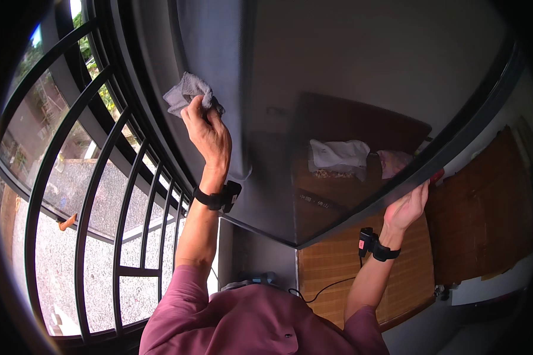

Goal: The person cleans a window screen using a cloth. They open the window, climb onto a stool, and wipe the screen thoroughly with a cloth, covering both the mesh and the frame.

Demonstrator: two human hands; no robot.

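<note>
My left hand (210,135) is raised at the upper left, its fingers closed on a crumpled grey cloth (186,92). The cloth lies against or just in front of a grey-blue upright surface (219,53) beside the window; whether it touches cannot be told. Over to the right, my right hand (407,207) grips the lower edge of a large dark see-through panel (361,53) with a black frame. Part of its fingers is hidden by that frame. A small red thing (437,176) shows at the fingertips. Both wrists wear black straps with small devices.
Black window bars (95,195) curve along the left, with an open glazed sash (53,136) and its orange-brown handle (68,222) beyond. Through the panel show a white folded cloth (339,155) and a pinkish one. Below lies a woven mat (337,266); a brown board (485,213) stands right.
</note>
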